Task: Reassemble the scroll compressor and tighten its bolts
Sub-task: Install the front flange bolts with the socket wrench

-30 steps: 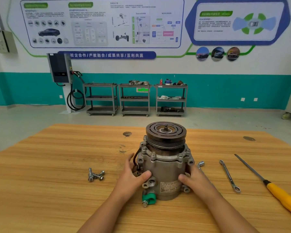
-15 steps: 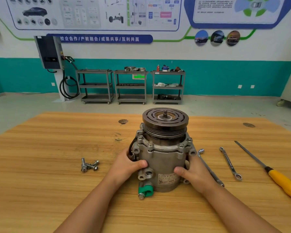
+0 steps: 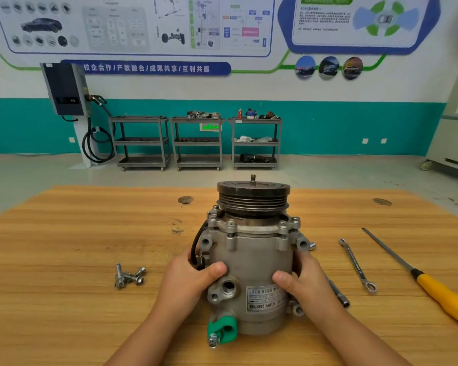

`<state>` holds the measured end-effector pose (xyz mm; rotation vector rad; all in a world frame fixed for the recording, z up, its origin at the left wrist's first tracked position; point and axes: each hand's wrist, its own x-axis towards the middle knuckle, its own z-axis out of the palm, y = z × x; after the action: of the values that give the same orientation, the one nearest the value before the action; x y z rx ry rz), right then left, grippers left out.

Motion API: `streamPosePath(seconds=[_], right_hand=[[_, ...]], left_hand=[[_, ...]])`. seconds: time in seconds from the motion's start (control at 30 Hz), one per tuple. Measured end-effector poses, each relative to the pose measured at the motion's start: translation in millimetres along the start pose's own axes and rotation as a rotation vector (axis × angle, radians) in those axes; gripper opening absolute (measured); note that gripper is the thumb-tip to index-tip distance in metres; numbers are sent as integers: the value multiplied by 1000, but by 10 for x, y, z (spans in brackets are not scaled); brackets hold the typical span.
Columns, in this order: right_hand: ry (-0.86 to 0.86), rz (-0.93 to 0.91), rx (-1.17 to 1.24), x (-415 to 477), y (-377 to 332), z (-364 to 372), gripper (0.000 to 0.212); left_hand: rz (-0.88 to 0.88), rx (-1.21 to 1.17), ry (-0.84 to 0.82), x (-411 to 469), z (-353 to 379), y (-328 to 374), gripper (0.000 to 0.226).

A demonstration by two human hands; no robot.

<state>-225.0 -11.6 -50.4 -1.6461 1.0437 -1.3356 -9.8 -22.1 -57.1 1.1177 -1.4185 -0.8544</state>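
Between left hand [image 3: 188, 276] and right hand [image 3: 306, 280], ribbed cast-metal compressor [image 3: 251, 257].

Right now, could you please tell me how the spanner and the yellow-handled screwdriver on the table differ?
The spanner is bare metal throughout; the screwdriver has a yellow handle. The spanner is shorter and nearer the compressor; the screwdriver is longer, further right. The spanner's near end is a ring; the screwdriver's is its handle. Both lie flat on the table.
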Motion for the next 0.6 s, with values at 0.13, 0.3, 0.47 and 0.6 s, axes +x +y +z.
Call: streamPosePath(seconds=[0.13, 0.3, 0.47, 0.6], right_hand=[[-32, 71, 51, 10, -72, 8, 99], [-57, 119, 38, 17, -122, -1, 101], [-85, 118, 31, 28, -160, -36, 100], [-73, 99, 47, 1, -157, -58, 98]], left_hand=[[-36, -54, -44, -15, 8, 79, 92], [-13, -6, -88, -13, -70, 142, 73], [-28, -108, -15, -18, 11, 205, 101], [-51, -87, 10, -27, -9, 237, 105]])
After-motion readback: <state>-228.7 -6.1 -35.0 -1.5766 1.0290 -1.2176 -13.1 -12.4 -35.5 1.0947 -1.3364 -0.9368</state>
